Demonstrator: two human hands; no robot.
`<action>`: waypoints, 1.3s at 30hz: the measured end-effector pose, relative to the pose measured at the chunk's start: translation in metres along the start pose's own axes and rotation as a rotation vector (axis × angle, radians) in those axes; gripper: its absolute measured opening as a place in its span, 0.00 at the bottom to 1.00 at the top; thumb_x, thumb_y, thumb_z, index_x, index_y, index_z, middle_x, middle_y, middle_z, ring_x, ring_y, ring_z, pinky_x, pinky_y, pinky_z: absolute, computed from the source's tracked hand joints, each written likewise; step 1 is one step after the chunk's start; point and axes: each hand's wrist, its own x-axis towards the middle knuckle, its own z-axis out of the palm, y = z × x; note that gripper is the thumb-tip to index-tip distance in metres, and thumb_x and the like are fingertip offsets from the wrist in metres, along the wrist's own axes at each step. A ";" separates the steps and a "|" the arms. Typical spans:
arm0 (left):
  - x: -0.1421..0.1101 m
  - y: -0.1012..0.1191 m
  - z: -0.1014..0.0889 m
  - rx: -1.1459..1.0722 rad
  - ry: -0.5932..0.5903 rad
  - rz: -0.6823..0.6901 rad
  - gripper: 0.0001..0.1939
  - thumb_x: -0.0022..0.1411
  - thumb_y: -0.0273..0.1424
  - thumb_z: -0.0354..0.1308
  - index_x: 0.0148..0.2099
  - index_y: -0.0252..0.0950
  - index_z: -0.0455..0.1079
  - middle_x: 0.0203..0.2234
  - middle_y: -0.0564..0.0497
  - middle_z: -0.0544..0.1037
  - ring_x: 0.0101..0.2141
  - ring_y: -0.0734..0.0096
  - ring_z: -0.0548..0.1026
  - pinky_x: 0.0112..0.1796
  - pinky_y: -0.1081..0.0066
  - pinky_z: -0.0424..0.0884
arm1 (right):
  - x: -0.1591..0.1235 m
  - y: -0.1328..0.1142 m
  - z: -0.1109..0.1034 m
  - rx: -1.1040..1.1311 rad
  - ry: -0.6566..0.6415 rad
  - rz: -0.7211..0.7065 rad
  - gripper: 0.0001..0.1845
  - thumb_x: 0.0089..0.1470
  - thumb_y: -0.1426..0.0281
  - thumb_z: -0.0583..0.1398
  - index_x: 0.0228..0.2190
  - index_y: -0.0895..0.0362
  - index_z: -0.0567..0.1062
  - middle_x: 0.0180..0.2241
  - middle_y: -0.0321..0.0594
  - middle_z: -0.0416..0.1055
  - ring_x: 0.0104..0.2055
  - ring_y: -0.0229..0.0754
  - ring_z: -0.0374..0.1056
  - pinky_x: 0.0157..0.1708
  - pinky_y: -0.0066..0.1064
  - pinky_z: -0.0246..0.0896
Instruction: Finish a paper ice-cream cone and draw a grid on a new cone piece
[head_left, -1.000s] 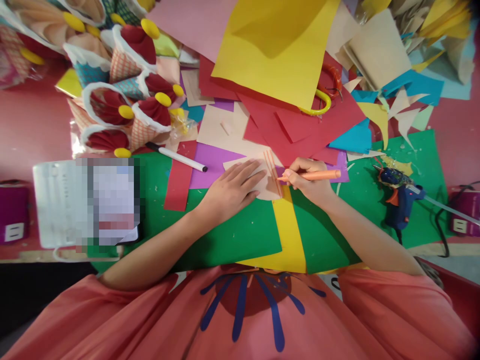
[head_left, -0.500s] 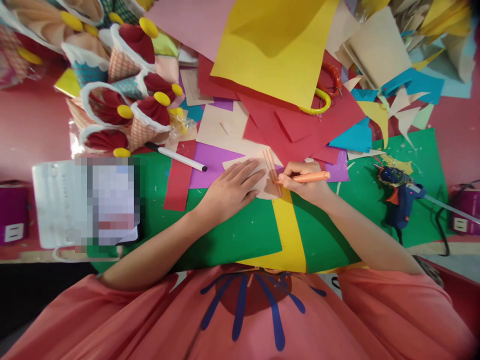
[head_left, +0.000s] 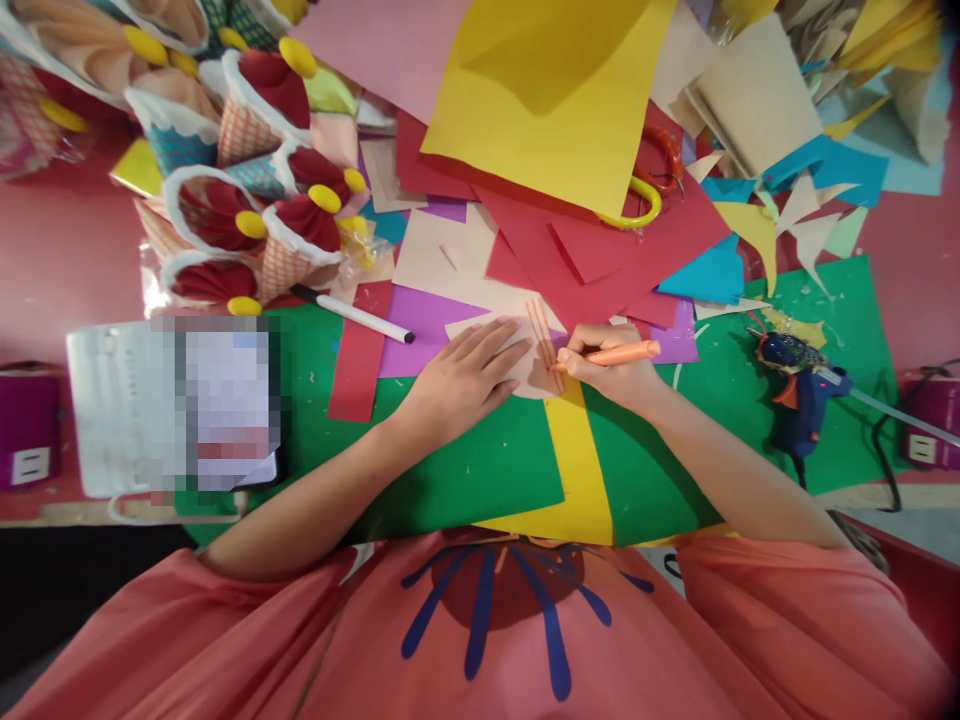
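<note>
L hand [head_left: 471,378]: yours, flat on beige pc [head_left: 535,376], fingers apart
R hand [head_left: 611,372]: your grip's clamped on orange marker [head_left: 628,353]

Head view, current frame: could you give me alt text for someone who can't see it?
A person's right hand holds an orange marker at a pale paper piece bearing orange lines, and the left hand lies flat on it. Coloured sheets, a blue glue gun and patterned cones with white rims surround them.
</note>
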 end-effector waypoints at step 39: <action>0.000 0.000 0.000 -0.037 -0.005 -0.011 0.22 0.72 0.32 0.46 0.64 0.33 0.62 0.63 0.37 0.65 0.64 0.55 0.62 0.62 0.51 0.63 | 0.004 -0.005 -0.008 0.217 -0.076 0.090 0.13 0.48 0.65 0.60 0.17 0.58 0.68 0.16 0.32 0.65 0.18 0.29 0.57 0.17 0.24 0.46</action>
